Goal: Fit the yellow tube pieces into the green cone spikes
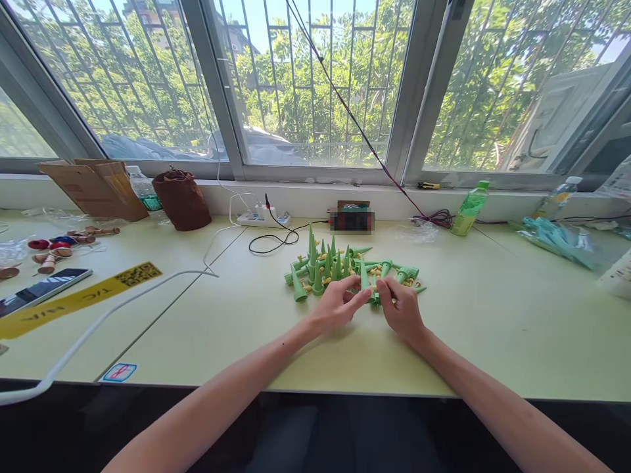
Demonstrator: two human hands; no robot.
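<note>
A heap of green plastic cone spikes (329,265) mixed with small yellow pieces lies on the pale green table (473,328), some cones standing upright, others on their sides. Both my hands meet at the heap's near edge. My left hand (338,303) has its fingers curled and pinched on a green cone (363,276). My right hand (401,306) is closed too, its fingertips gripping a green piece (376,297) beside the left fingers. The piece is mostly hidden by the fingers.
A brown pouch (182,199), cardboard (93,186), a power strip (263,216) with cables and a green bottle (470,208) line the window ledge. A phone (42,289), yellow tape (79,299) and wooden toys (59,246) lie left. Teal parts in a bag (559,240) lie right.
</note>
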